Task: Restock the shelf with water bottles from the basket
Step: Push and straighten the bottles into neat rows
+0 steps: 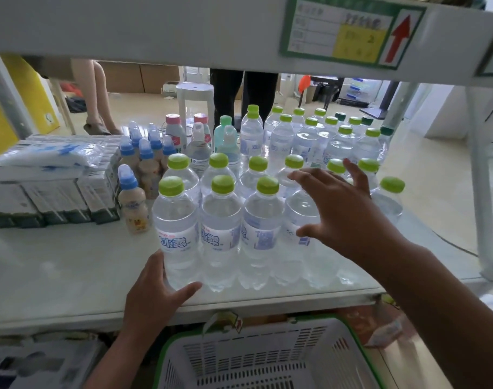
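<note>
- Head view: left hand point(152, 290) cups the base of the front-left water bottle point(178, 228), thumb and fingers curved around it; right hand point(343, 211) hovers with fingers spread, gripping nothing, over the front row.
- Probably best to nudge the rows snug and square, gently, so none topple.
- White shelf point(71, 270) is already packed with green caps; the basket point(267, 357) below looks empty. Cluttered room behind.

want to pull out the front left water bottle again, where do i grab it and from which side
Grip the front-left bottle around its labelled middle, coming from the left and front. Its right side presses against the next bottle, but its left faces bare shelf. It stands upright, and the left hand already holds its base.
</note>
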A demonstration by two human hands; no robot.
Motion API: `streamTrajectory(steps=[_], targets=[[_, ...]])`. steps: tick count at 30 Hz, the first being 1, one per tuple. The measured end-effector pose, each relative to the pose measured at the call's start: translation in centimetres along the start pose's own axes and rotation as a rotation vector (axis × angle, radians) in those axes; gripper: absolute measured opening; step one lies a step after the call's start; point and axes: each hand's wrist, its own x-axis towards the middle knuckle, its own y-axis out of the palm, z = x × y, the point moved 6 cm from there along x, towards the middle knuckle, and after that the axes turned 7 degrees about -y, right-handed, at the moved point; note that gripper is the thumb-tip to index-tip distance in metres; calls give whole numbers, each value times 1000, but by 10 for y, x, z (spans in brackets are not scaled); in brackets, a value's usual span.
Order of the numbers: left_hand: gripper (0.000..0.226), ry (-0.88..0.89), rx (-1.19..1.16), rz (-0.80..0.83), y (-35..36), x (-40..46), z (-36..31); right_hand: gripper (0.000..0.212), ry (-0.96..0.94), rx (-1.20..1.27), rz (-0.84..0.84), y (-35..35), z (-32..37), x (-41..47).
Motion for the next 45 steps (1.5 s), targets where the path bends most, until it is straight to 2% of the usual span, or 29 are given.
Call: streamTrajectory(steps=[9, 13, 18, 26, 31, 35, 40, 45], targets=[[60, -28, 3, -6, 0, 0, 0, 98, -32, 27, -18, 0, -4, -2], [60, -72, 1, -4, 1, 1, 1, 103, 48, 54, 11, -13, -33, -14], [59, -85, -5, -6, 3, 2, 3, 92, 104, 53, 33, -6, -57, -32], [62, -87, -66, 44, 5, 3, 2, 85, 103, 106, -57, 2, -59, -34], [75, -96, -94, 52, 5, 3, 2, 90, 93, 119, -44, 1, -62, -36], [80, -83, -151, 75, 6, 6, 4, 94, 130, 257, -35, -15, -83, -45], [74, -56, -193, 114, 9, 7, 2, 97, 201, 237, -8, -10, -112, -66], [79, -69, -255, 156, 13, 11, 8, 88, 235, 280, -55, 3, -117, -69]])
